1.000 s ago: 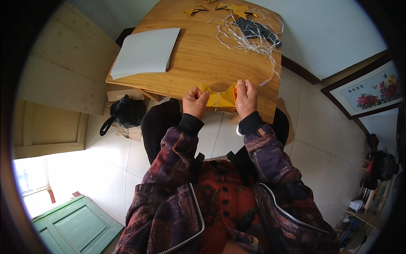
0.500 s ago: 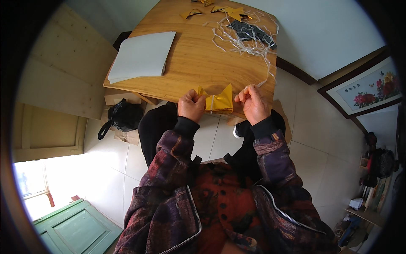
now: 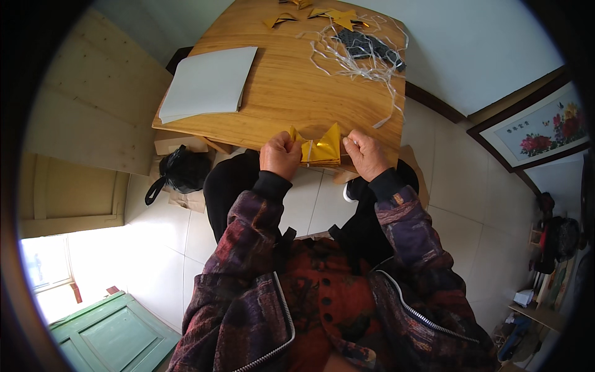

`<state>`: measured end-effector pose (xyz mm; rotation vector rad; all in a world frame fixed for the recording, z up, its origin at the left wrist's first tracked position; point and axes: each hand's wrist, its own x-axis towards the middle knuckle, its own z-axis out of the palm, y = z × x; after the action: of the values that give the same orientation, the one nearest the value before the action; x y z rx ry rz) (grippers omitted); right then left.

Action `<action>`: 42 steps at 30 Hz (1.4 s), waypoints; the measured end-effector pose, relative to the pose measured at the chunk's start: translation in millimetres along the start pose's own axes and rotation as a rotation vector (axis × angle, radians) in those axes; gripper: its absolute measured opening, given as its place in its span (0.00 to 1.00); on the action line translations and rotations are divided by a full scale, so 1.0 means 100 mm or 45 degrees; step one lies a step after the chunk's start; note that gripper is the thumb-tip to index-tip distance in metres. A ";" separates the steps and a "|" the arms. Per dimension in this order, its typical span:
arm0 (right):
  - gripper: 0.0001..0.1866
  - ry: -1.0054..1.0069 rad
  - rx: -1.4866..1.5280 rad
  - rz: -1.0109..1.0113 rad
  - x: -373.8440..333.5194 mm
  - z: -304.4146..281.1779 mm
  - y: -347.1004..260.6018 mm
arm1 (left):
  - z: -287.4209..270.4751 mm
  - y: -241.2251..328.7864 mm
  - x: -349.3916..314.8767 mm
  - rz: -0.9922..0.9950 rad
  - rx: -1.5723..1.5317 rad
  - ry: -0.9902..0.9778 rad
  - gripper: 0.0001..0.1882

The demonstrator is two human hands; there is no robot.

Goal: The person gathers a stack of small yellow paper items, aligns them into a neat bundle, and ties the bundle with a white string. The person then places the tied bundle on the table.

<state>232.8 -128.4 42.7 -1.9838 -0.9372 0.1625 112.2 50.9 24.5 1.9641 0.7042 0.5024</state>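
A bundle of folded gold paper [image 3: 322, 154], its two upper corners pointing up and outward, is at the near edge of the wooden table [image 3: 291, 93]. A thin white strip crosses it near the middle. My left hand [image 3: 280, 154] is closed at the bundle's left side, thumb and fingers gripping the paper there. My right hand [image 3: 367, 155] is beside the right side, thumb and forefinger pinched together. What that pinch holds is too small to make out.
A stack of white sheets [image 3: 207, 84] lies at the table's left. Tangled white plastic strips [image 3: 359, 65] and a dark grey piece [image 3: 369, 48] lie at the far right, near gold folded pieces [image 3: 344, 18]. A black plastic bag [image 3: 186, 168] stands on the floor at left.
My right hand has come down and in toward the gold bundle, its fingers turning inward. My left hand has kept its place on the bundle's left side.
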 end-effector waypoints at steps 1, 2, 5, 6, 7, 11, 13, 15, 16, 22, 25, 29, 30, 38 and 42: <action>0.13 0.002 0.141 0.089 0.00 -0.02 0.00 | -0.01 0.02 0.00 -0.011 0.017 -0.011 0.15; 0.14 0.003 0.281 0.176 0.00 -0.04 -0.01 | -0.01 0.04 0.00 0.019 0.066 0.002 0.15; 0.15 0.018 0.472 0.156 0.03 -0.10 -0.09 | -0.01 0.07 -0.01 0.063 0.159 0.022 0.14; 0.14 0.024 0.496 0.114 0.04 -0.09 -0.14 | -0.01 0.08 -0.01 0.065 0.165 0.017 0.13; 0.14 0.031 0.521 0.069 0.06 -0.08 -0.20 | 0.00 0.08 0.00 0.059 0.181 0.014 0.13; 0.10 -0.134 -0.128 -0.197 0.16 -0.08 -0.46 | 0.00 0.10 -0.01 0.033 0.146 0.021 0.12; 0.11 -0.260 -0.298 -0.178 0.22 -0.03 -0.55 | 0.00 0.10 -0.01 0.056 0.166 0.029 0.12; 0.11 -0.353 -0.583 -0.250 0.25 0.03 -0.58 | 0.01 0.06 -0.01 0.058 0.118 0.031 0.13; 0.11 -0.364 -0.643 -0.199 0.26 0.07 -0.58 | 0.02 0.04 0.00 0.086 0.091 0.049 0.13; 0.09 -0.121 -0.726 -0.249 0.18 0.35 -0.41 | 0.01 -0.11 0.06 -0.055 -0.180 -0.102 0.15; 0.09 -0.049 -0.701 -0.295 0.15 0.41 -0.32 | -0.04 -0.08 0.04 0.045 -0.071 -0.122 0.15; 0.09 -0.065 -0.722 -0.312 0.13 0.44 -0.27 | -0.08 -0.04 0.02 0.059 -0.005 -0.151 0.15; 0.09 -0.061 -0.723 -0.320 0.13 0.43 -0.26 | -0.08 -0.04 0.02 0.059 -0.015 -0.155 0.15; 0.09 -0.075 -0.749 -0.311 0.15 0.43 -0.28 | 0.02 -0.25 0.06 0.007 -0.256 -0.181 0.16; 0.08 -0.161 -0.827 -0.268 0.16 0.42 -0.31 | 0.02 -0.21 0.06 0.014 -0.218 -0.152 0.17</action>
<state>207.8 -79.9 46.3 -2.4557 -1.4021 -0.1601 112.5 61.3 5.1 1.8215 0.5573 0.4339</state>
